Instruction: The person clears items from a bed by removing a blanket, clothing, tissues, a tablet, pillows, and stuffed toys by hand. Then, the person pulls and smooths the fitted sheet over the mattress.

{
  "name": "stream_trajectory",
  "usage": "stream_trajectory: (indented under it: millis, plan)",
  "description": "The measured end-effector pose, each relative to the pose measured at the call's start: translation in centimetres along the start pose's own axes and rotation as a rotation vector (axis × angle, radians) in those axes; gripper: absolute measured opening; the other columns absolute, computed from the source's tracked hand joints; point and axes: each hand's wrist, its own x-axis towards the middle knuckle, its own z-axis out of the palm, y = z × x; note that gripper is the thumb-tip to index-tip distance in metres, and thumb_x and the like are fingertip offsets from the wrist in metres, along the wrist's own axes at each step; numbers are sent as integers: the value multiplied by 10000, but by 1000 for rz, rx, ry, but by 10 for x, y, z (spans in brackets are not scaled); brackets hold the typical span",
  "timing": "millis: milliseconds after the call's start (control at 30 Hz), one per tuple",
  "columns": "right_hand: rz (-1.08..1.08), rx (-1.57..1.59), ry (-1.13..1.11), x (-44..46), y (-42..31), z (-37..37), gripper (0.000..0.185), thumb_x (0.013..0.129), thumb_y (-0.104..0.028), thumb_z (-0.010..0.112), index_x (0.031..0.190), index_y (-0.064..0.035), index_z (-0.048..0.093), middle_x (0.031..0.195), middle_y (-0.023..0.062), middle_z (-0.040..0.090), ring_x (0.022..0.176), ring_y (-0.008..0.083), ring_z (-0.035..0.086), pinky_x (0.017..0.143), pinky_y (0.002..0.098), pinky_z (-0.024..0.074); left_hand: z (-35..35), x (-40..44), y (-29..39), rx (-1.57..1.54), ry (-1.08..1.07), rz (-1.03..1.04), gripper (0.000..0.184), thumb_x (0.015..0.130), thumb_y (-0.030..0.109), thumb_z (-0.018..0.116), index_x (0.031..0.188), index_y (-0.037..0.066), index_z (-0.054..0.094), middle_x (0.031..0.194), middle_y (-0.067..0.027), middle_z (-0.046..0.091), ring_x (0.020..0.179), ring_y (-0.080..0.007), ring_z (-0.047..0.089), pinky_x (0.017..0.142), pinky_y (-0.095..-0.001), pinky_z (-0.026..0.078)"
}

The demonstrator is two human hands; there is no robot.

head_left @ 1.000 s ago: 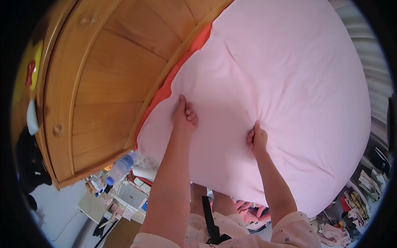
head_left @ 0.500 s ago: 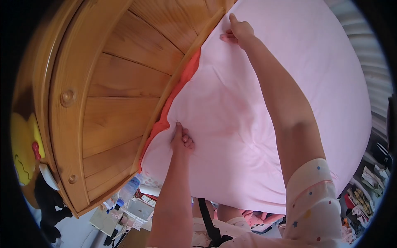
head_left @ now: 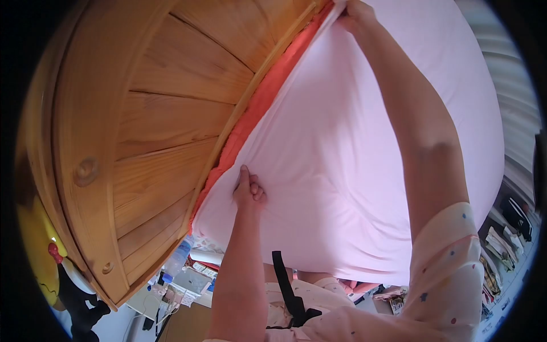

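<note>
A pink bed sheet (head_left: 319, 171) spreads over the bed, with soft wrinkles across its middle. My left hand (head_left: 249, 187) is closed at its near left part, fingers curled and thumb along the edge, gripping the fabric. Farther up, my right hand (head_left: 358, 16) pinches the sheet's edge near the headboard; its fingertips are partly hidden by the hand itself. Between the two hands the edge runs in a fairly straight, taut line. Orange-red fabric (head_left: 259, 105) shows in a strip between the sheet and the wooden headboard (head_left: 176, 119).
A yellow plush toy (head_left: 43, 256) and a black object (head_left: 80, 302) are at the lower left. Below the headboard are a clear bottle (head_left: 178, 259) and a cluttered desk. Folded clothes (head_left: 501, 245) lie at the right, under a pale curtain (head_left: 501, 74).
My right hand has gone up and right, from open fingers on the sheet to gripping its edge. More orange-red fabric shows there. My left hand has stayed nearly in place.
</note>
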Motion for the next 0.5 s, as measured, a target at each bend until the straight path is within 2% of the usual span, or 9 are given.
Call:
stream_trajectory:
  millis: [100,133,200,300,333,400,433,467,500]
  plan:
    - [25,80,-45,136,65,-56,218,889,42,476,1067,41,600,921,181,611,817,343,616,690,468,568,-2,6,-1,13,-2,12,470,847,573,653,656,168,507,425,71,339,321,-73,250,314,-236,175]
    - [36,80,-36,133,74,-65,218,889,42,476,1067,41,600,921,181,611,817,343,616,690,468,568,-5,8,-3,-2,-30,26,473,843,577,655,656,169,504,426,72,339,323,-73,247,317,-235,173]
    - [-162,-202,-399,111,81,-74,190,936,-96,517,1069,-2,615,916,170,614,821,318,620,694,463,551,-5,6,-3,10,-15,26,474,844,578,653,658,169,504,426,72,340,323,-74,246,319,-237,173]
    - [-388,-495,-387,-83,23,-45,232,980,-123,491,1154,18,553,1163,86,598,1065,212,587,922,384,493,-3,4,-2,16,-20,30,474,846,582,649,660,170,506,427,72,341,323,-74,245,322,-239,171]
    - [-570,-752,-261,-126,23,-60,315,987,-149,502,1260,8,497,1244,115,569,1141,230,557,998,376,433,-2,5,-2,10,-26,30,474,846,585,646,660,171,508,426,72,341,323,-74,245,323,-240,169]
    - [-1103,-1127,-166,-197,34,-101,338,951,-120,509,1252,33,501,1278,236,524,1207,364,504,985,438,439,-2,2,-2,12,-23,20,473,846,586,645,660,173,510,426,72,342,323,-74,244,324,-238,167]
    - [-1119,-1199,-198,-227,42,-126,457,930,-150,570,1330,32,447,1425,229,407,1328,423,357,1099,475,297,-2,2,-1,14,-18,14,471,847,587,644,659,175,513,426,72,343,323,-73,243,324,-236,164]
    - [-1145,-1445,-140,-244,54,-156,555,921,-258,601,1390,-23,418,1499,212,323,1369,470,273,1101,555,250,-2,4,-1,16,-16,11,471,847,587,644,659,175,513,426,72,343,323,-73,243,324,-236,164]
    - [-1137,-1449,-136,-242,65,-169,555,921,-258,601,1390,-23,418,1499,212,323,1369,470,273,1101,555,250,-3,7,-2,-5,-46,40,468,853,564,653,652,164,515,431,67,358,326,-77,249,329,-243,171]
